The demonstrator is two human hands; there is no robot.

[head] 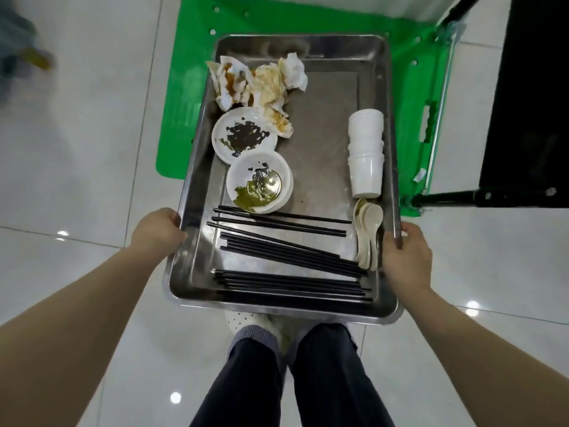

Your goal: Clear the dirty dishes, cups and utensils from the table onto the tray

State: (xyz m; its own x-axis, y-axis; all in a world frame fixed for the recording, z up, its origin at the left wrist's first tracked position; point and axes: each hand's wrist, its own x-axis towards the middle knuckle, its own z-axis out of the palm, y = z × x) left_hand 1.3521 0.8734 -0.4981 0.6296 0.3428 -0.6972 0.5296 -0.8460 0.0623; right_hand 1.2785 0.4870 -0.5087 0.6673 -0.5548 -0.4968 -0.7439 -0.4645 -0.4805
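Left hand [160, 231] and right hand [403, 257] grip the loaded tray's [308, 311] side rims — carried level.

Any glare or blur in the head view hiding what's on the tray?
Head view: tray contents are sharp; mild sheen on its bare metal hides nothing. Ceiling lights glare off the floor tiles. Top-left corner is motion-blurred. Wide-angle lens bows the edges.
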